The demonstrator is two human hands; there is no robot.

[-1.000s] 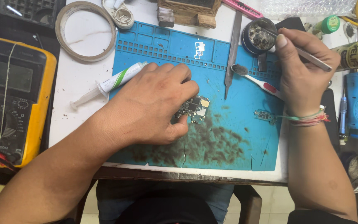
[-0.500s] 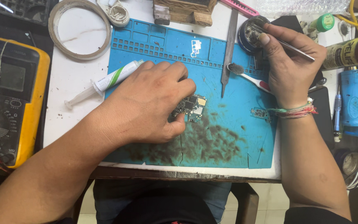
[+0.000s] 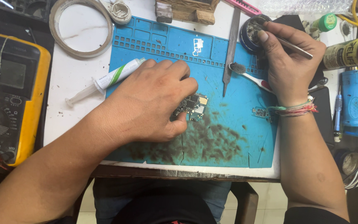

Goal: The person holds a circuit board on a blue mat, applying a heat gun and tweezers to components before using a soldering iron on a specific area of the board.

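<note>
my left hand (image 3: 154, 103) pinches the small circuit board (image 3: 194, 105) on the blue mat (image 3: 154, 45); my right hand (image 3: 289, 58), clamped on tweezers (image 3: 289, 41), sits up-right of the board, tips in a round tin (image 3: 251, 33).

Single head-worn view, looking steeply down from above the seated person onto the counter (image 3: 75, 79), at close, arm's-length range. The blue work mat (image 3: 228, 137) fills the centre; the counter's near edge and the person's lap occupy the lower frame.
</note>
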